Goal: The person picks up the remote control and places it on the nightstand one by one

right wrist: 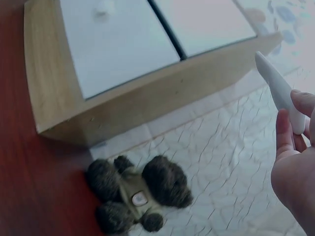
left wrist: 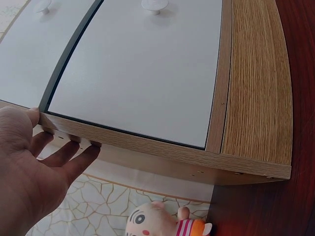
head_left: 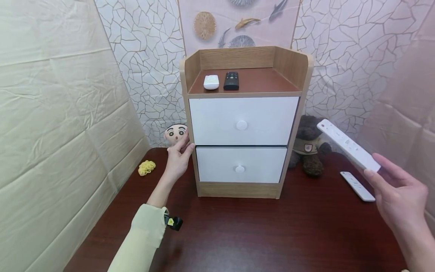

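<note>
A small wooden cabinet [head_left: 239, 190] with two white drawers stands on the dark red-brown table. My left hand [head_left: 178, 158] holds its left side edge, thumb at the front and fingers against the side panel, as the left wrist view [left wrist: 34, 172] shows. Both the upper drawer [head_left: 214, 124] and the lower drawer [head_left: 217, 166] are closed. On the right, my right hand [head_left: 402, 192] grips the lower end of a white remote control [head_left: 350, 145], raised above the table and tilted. A second white remote control [head_left: 357, 186] lies on the table below it.
On the cabinet top sit a small white rounded object [head_left: 211, 82] and a black remote control [head_left: 231, 81]. A brown teddy bear [head_left: 310, 166] is beside the cabinet's right side. Behind its left side is a doll [head_left: 175, 133]; a yellow yarn-like bundle [head_left: 147, 167] lies at left.
</note>
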The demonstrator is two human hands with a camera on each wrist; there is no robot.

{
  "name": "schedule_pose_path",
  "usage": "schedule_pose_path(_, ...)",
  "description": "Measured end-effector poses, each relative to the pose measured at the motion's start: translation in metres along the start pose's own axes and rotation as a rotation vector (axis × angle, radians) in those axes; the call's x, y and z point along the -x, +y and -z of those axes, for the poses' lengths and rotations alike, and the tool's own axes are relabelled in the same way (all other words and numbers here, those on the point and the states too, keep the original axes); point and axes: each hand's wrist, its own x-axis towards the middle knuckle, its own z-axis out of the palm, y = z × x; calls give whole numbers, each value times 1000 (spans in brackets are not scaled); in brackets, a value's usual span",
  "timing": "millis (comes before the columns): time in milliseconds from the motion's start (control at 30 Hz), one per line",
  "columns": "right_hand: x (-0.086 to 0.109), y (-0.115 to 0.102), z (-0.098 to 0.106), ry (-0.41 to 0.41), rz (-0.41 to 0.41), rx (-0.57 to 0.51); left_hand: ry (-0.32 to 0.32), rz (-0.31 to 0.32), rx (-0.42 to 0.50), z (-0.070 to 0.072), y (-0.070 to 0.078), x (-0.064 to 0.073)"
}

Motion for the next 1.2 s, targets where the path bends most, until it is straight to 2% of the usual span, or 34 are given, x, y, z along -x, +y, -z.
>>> schedule_pose_path(100, -2, -1, -12, -41, 14, -21, -1, 1, 5, 0, 0, 0)
schedule_pose_path(333, -8, -6, -42, -122, 6, 33, 2, -5, 2, 1, -6, -2)
schedule_pose_path(533, -24, -5, -75, -168, -17, 62, 6, -8, 3, 1, -6, -2)
schedule_pose_path(633, -32, 0, -94, -179, 15, 75, 3, -2, 3, 1, -6, -2)
schedule_pose_path(767, -40, 5, -116, -167, 85, 220, -9, 16, -3, 2, -5, -4)
schedule_pose_path(933, -48, 11, -138, -119, 122, 412, -20, 36, -17, 1, -3, -6)
schedule_pose_path(1100, -57, 20, -161, -115, 169, 557, -11, 24, -10, 1, -4, -5)
schedule_pose_path(1200, -63, 27, -175, -123, 229, 681, -5, 18, -2, 1, -4, -3)
